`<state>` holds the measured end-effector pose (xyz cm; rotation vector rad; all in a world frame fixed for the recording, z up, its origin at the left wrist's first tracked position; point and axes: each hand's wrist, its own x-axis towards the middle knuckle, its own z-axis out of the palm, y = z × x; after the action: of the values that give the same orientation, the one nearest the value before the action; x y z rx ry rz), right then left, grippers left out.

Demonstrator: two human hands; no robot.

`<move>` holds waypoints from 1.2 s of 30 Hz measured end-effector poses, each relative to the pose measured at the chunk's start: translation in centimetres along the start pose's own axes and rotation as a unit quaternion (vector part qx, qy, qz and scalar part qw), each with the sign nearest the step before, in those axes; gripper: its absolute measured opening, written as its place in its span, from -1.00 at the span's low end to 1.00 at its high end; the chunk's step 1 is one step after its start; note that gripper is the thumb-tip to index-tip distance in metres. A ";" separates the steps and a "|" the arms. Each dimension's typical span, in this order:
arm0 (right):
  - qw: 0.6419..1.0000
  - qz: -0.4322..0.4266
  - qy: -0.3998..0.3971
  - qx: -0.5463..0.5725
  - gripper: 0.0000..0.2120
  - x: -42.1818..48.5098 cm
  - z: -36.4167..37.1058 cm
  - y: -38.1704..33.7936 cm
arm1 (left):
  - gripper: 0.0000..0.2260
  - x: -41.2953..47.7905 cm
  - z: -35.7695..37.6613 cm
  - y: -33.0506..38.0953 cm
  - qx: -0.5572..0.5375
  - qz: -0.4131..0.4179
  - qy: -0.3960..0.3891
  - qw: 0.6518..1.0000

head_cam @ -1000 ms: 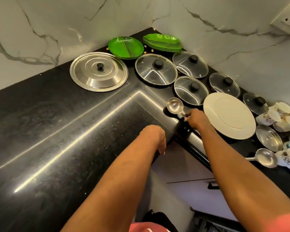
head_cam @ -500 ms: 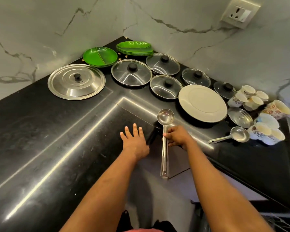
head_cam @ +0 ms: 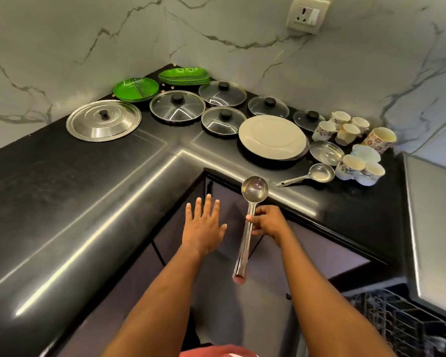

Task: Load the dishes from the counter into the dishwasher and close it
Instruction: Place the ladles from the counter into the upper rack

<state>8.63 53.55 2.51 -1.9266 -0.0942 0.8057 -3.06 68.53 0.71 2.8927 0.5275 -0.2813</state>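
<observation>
Now that the steel ladle (head_cam: pixel 254 189) has left the counter (head_cam: pixel 88 202), your right hand (head_cam: pixel 267 223) is gripping it for the dishwasher (head_cam: pixel 402 323), left hand (head_cam: pixel 204 229) open.

black counter (head_cam: pixel 62 191); green plates (head_cam: pixel 135 89); white plate (head_cam: pixel 272 137); floral cups (head_cam: pixel 345 130)

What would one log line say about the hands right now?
right hand: holds ladle | left hand: open, empty | ladle: off counter | dishwasher rack: lower right

Steel ladle (head_cam: pixel 244 243), bowl facing up, handle pointing down, held in air before the counter (head_cam: pixel 88 202).
</observation>
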 end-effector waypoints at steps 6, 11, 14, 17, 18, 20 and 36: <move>1.000 -0.013 0.008 0.018 -0.82 -4.1 -2.5 5.6 | -0.37 -6.5 3.2 5.2 -0.005 -0.032 -0.019 0.999; 0.999 -0.005 0.001 0.034 -0.82 -8.4 -2.9 11.1 | -0.37 -13.8 5.8 8.3 0.005 -0.054 -0.044 0.998; 0.999 -0.002 -0.014 0.030 -0.82 -11.4 -2.5 13.6 | -0.37 -17.8 6.5 8.9 0.017 -0.070 -0.055 0.996; 0.999 0.001 -0.023 0.030 -0.80 -14.5 -2.1 15.4 | -0.38 -21.1 6.9 9.4 0.027 -0.073 -0.054 0.996; 0.999 0.003 -0.025 0.029 -0.81 -15.6 -2.1 16.0 | -0.38 -22.2 7.1 9.7 0.029 -0.071 -0.050 0.996; 0.999 0.005 -0.017 0.028 -0.82 -18.0 -2.3 17.3 | -0.38 -24.4 7.4 10.5 0.031 -0.064 -0.042 0.997; 0.996 0.043 0.083 -0.005 -0.77 -40.0 -7.6 35.9 | -0.36 -44.5 17.8 21.7 0.021 0.010 -0.107 0.994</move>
<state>-27.81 14.10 -5.35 -2.0098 0.0869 0.6992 -38.69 30.06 -3.55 2.8581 0.4594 -0.5979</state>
